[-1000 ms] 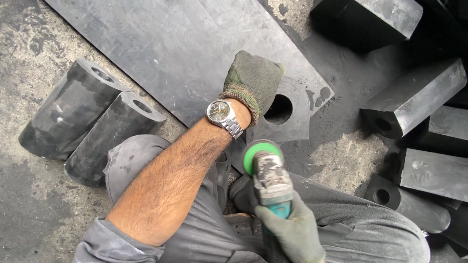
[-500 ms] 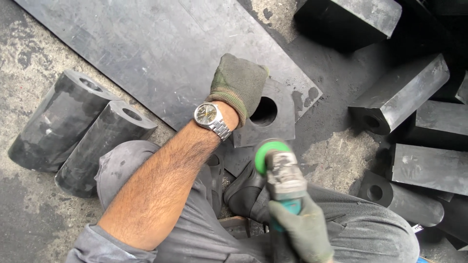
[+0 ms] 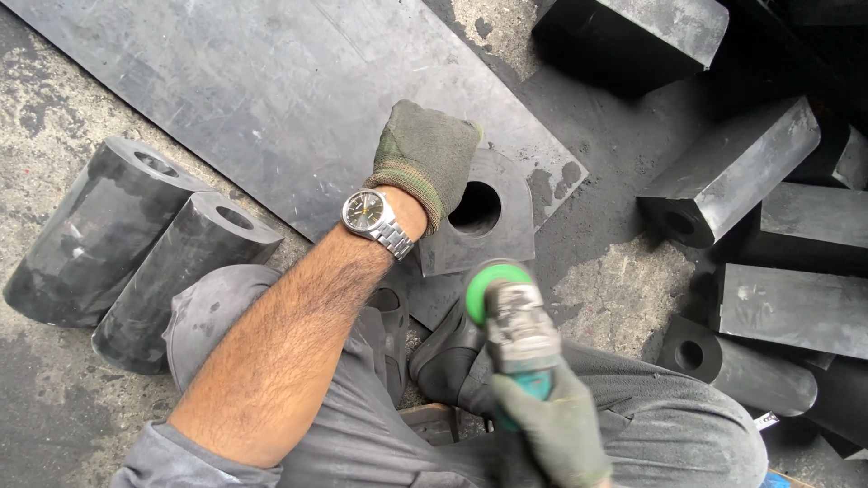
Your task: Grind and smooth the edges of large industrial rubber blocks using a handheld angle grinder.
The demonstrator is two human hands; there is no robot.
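Head view: the gloved left hand (image 3: 427, 154) stays pressed flat on the holed plate (image 3: 493, 230), while the right hand (image 3: 559, 425), clamped on the grinder (image 3: 515, 325), has edged nearer it. Black blocks (image 3: 732, 172) lie right and cylinders (image 3: 145, 244) left on the gritty floor (image 3: 624, 289).

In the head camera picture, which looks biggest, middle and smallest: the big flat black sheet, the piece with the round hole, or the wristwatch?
1. Flat black sheet, by far the largest.
2. Piece with the round hole, under the left hand.
3. Wristwatch, smallest, even though it is nearer the camera.

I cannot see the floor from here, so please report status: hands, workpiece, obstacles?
Left hand flat on small holed plate. Right hand gripping green-capped grinder, off the plate. Black cylinders left, blocks right, none between.
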